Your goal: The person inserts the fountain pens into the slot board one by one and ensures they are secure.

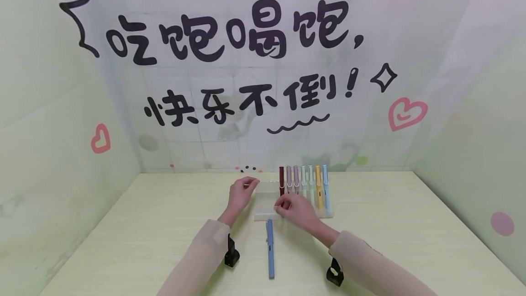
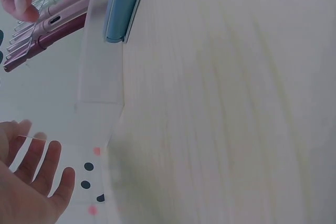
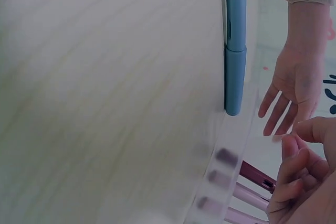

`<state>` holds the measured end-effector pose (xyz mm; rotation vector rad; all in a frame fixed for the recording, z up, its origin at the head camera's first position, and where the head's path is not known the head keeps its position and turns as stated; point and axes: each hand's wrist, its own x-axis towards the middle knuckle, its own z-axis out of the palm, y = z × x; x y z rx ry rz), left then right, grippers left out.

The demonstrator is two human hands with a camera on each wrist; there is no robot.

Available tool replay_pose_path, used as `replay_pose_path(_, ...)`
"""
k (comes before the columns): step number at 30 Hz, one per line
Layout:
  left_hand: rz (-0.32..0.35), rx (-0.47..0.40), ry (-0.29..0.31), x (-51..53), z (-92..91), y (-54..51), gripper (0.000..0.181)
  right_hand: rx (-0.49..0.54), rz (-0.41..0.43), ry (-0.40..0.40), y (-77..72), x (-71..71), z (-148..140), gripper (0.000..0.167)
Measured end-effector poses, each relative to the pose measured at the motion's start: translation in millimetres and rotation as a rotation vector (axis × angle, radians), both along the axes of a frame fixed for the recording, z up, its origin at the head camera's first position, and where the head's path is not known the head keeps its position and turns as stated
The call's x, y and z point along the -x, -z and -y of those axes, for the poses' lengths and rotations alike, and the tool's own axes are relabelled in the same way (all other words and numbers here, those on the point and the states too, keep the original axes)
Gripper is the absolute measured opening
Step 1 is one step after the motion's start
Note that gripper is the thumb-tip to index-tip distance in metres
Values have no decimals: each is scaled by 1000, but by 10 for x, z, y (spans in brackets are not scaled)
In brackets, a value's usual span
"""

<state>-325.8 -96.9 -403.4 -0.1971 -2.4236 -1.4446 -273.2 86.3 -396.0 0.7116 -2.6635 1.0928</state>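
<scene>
A clear pen stand (image 1: 266, 200) stands on the table, with several capped pens leaning in its right part. A dark red pen (image 1: 281, 181) is the leftmost in that row. My left hand (image 1: 242, 192) pinches the stand's far left corner between thumb and fingers. In front of the stand, just left of the dark red pen, is my right hand (image 1: 297, 209). Its thumb and forefinger (image 3: 295, 139) meet with the other fingers curled; I see nothing between the tips. A blue pen (image 1: 270, 249) lies lengthwise on the table, its clip end nearest the stand.
Pink-purple pens (image 1: 289, 176), pale green pens (image 1: 304, 176), a yellow pen (image 1: 318, 182) and a light blue pen (image 1: 325, 179) fill the row. Behind the table (image 1: 135, 241) hangs a printed backdrop (image 1: 263, 150). A black camera mount (image 1: 232, 255) sits below the left sleeve.
</scene>
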Motion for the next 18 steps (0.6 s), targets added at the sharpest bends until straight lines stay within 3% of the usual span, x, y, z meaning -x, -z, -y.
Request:
replay_pose_path(10, 7, 0, -9, 5, -1, 2, 19, -66, 68, -74, 110, -61, 41, 4)
replay_pose_path(18, 1, -5, -5, 8, 2, 8, 20, -82, 130, -111, 112, -114, 90, 8)
